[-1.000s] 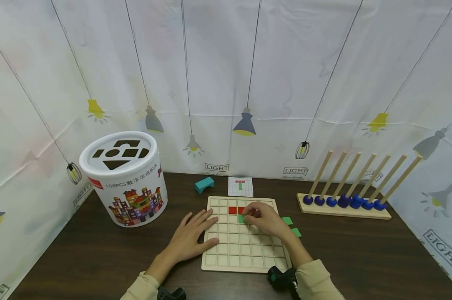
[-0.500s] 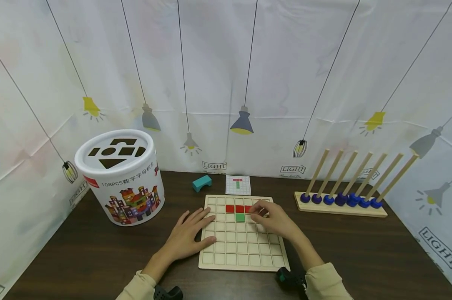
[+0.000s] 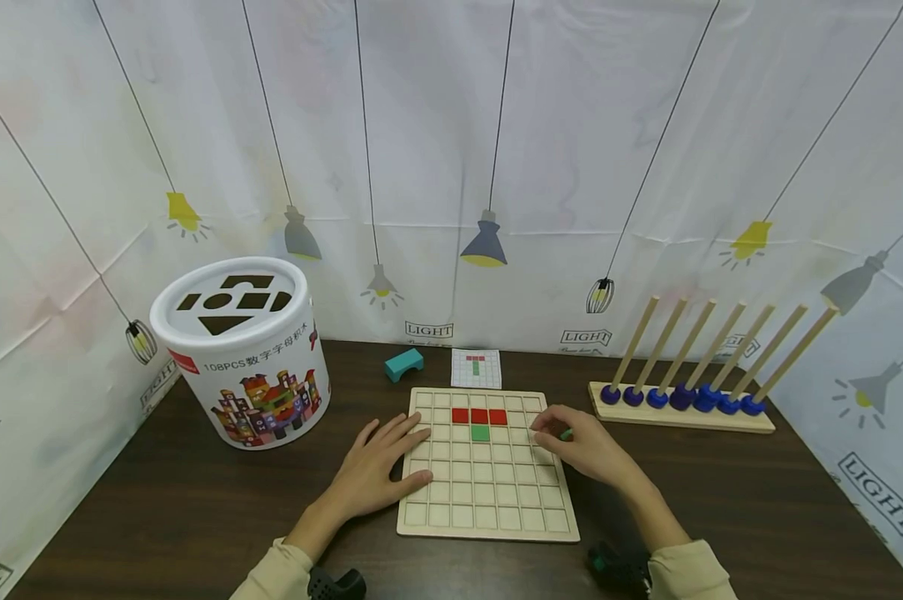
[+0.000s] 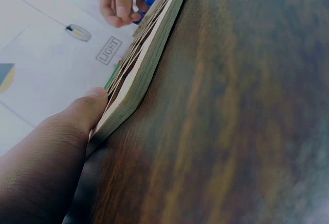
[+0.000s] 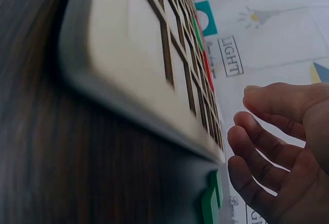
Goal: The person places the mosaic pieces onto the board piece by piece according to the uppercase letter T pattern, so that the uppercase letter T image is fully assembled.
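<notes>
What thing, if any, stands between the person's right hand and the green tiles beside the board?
Nothing visible. In the right wrist view, only an open gap lies between the right hand and the green tiles on the table beside the board. In the head view, the hand itself partly covers them.

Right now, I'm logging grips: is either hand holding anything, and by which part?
Nothing is held: the left hand rests on the board, and the right hand is empty near the board's right edge.
</notes>
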Available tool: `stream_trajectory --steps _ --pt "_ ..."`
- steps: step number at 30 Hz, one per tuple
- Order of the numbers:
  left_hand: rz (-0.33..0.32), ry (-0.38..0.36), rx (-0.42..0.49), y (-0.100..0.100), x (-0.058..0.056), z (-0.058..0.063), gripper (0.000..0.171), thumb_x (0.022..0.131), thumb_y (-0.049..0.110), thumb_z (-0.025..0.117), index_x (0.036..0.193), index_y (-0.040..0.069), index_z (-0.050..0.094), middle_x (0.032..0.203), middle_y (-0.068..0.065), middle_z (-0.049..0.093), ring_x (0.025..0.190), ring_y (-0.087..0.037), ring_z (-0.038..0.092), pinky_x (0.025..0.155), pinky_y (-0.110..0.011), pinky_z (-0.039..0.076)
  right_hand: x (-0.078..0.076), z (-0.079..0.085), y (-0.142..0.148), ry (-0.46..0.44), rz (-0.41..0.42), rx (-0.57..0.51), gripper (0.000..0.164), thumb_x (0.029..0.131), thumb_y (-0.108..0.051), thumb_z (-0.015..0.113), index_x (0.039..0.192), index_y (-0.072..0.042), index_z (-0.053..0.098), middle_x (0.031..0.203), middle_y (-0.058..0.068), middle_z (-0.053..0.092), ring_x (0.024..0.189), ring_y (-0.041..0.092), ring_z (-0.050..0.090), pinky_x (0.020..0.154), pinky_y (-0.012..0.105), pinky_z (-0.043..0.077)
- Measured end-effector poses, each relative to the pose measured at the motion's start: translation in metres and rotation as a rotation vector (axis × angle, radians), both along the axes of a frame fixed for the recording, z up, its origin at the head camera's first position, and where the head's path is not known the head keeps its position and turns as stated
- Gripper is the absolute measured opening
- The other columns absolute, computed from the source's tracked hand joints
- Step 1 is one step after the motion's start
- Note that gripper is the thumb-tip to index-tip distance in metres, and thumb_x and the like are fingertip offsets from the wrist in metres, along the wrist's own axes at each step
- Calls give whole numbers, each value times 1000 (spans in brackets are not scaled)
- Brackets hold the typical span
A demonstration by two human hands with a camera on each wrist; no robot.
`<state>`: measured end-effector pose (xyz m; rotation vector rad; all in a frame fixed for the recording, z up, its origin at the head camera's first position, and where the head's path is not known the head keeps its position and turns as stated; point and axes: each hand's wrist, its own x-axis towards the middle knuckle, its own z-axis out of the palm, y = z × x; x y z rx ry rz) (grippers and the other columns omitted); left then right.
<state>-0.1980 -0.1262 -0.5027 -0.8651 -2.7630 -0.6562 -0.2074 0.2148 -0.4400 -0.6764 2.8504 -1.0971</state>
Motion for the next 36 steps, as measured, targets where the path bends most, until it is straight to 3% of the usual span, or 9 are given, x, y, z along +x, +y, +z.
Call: stream_trajectory --steps 6,14,24,30,36 --pt "8 -5 1 0 0 -1 67 88 65 47 144 30 40 154 3 32 143 -25 28 115 -58 15 4 0 12 -17 -23 10 15 91 -19 63 102 -9 64 92 -1 65 84 12 60 65 23 49" --pt "10 -6 -7 0 0 -2 67 88 66 46 144 31 40 154 3 32 143 -24 28 114 -58 16 9 -3 26 31 -33 63 12 90 -20 65 99 -12 65 93 -4 64 86 11 60 71 27 51" --pt "-2 -2 6 0 0 0 65 88 62 50 144 30 40 154 3 32 143 -24 29 114 -58 16 18 -6 41 28 -75 113 13 88 -19 67 100 -14 65 95 -5 63 86 8 57 72 27 50" --pt "-3 -5 12 0 0 0 65 88 61 51 144 30 40 154 3 32 143 -25 29 114 -58 16 22 -5 48 31 -81 124 15 87 -20 69 101 -16 65 97 -4 64 89 12 59 77 34 51" --pt "-4 -2 16 0 0 1 65 88 62 50 144 30 40 154 3 32 143 -25 29 114 -58 16 25 -5 54 70 -103 163 17 84 -20 71 100 -15 66 96 -4 62 88 15 58 75 33 49"
